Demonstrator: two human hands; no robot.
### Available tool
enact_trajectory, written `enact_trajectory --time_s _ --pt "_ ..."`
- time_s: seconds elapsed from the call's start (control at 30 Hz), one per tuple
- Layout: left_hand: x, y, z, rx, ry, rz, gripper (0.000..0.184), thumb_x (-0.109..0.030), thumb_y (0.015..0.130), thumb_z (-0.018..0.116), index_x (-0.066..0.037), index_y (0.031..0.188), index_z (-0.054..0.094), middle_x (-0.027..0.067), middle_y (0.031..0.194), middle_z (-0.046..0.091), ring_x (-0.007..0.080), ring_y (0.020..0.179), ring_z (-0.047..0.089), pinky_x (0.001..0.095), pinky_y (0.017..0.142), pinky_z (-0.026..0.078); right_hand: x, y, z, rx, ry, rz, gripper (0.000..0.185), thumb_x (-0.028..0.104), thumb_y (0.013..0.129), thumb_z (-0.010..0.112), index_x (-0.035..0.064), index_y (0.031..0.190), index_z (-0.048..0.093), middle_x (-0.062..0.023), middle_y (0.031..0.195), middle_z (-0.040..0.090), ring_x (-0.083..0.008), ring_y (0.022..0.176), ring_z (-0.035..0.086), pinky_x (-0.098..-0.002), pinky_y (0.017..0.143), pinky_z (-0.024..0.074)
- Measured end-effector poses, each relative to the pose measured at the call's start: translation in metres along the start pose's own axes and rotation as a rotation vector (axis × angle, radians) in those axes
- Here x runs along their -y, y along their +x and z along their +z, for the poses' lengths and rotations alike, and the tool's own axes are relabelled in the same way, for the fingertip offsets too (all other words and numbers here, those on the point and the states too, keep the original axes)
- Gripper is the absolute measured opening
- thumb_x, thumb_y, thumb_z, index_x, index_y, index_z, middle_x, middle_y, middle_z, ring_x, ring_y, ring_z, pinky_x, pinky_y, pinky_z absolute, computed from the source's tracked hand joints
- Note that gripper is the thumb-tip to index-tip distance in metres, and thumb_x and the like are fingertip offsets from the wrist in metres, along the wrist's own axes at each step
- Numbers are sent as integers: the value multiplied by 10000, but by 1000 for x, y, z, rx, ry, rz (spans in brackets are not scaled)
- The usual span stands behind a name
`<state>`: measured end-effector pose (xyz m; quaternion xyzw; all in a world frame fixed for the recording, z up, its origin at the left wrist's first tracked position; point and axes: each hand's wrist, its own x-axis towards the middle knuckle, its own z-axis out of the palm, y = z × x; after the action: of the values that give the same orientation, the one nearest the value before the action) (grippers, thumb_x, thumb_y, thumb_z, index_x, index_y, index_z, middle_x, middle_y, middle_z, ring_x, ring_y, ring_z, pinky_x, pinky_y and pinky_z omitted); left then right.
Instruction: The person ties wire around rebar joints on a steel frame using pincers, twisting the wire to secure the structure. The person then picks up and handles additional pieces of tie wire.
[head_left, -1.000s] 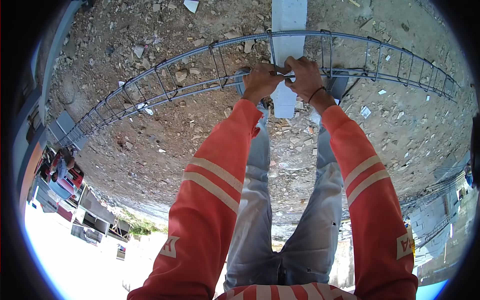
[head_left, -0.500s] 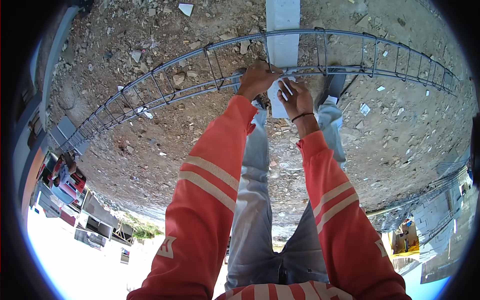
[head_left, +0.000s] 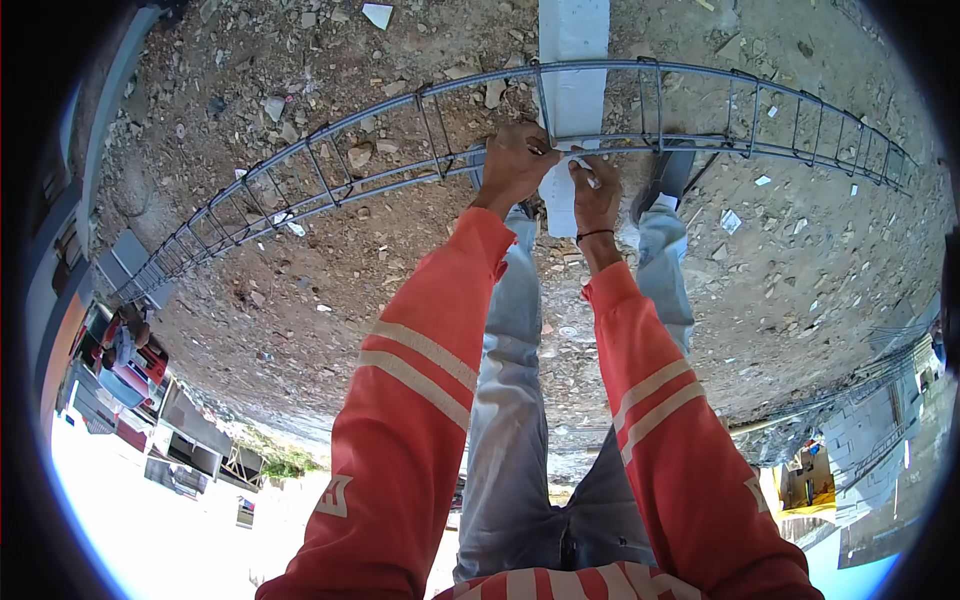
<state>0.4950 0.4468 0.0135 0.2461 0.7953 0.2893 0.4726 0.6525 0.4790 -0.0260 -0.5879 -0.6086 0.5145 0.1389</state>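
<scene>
A long rebar cage (head_left: 447, 165) of grey bars tied with square stirrups runs across the view, bowed by the wide lens. My left hand (head_left: 517, 165) is closed around the near bar, beside a stirrup (head_left: 543, 98). Just to its right, my right hand (head_left: 597, 195) has thumb and fingers pinched together at the same bar. Whatever lies in that pinch is too small to make out. Under the cage, between my feet, lies a pale grey plank or beam (head_left: 575, 105), partly hidden by my hands.
My shoe (head_left: 664, 178) stands close under the near bar on the right. Rubble and white shards (head_left: 377, 15) cover the dirt ground. Flat grey blocks (head_left: 133, 262) sit at the cage's left end. A person (head_left: 128, 335) is far off at left, by a red object.
My right hand has shifted slightly up and left toward the bar, its fingers now drawn together in a pinch. The left hand stays at the bar, its fingers slightly turned.
</scene>
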Motion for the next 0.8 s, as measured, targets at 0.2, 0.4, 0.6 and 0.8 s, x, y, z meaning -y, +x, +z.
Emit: enact_trajectory --time_s 0.2,0.4,0.6,0.8 --pt "5 0 -2 46 -106 -59 267 -186 730 781 46 831 696 194 800 711 247 738 711 317 707 563 29 -11 7 -210 -340 -159 208 177 728 746 61 897 707 -114 917 665 -301 879 609 -430 820 460" --pt "16 -2 -7 40 -292 -4 160 -82 767 747 36 871 718 155 795 718 219 731 713 307 689 564 29 -15 13 -249 -211 30 211 225 771 758 65 907 742 -103 876 728 -254 792 681 -388 740 514" --pt "10 -24 2 -185 -159 151 113 -44 761 744 -20 871 740 115 857 727 218 785 708 301 748 551 32 -23 28 -206 -183 131 218 257 836 688 72 938 744 -99 867 731 -254 767 700 -373 718 516" --pt "10 -36 1 -201 -90 349 130 -48 730 725 -12 855 735 110 886 710 265 815 689 342 733 548 43 -22 13 -37 -394 83 207 243 892 621 82 958 733 -99 857 732 -258 753 707 -355 658 513"
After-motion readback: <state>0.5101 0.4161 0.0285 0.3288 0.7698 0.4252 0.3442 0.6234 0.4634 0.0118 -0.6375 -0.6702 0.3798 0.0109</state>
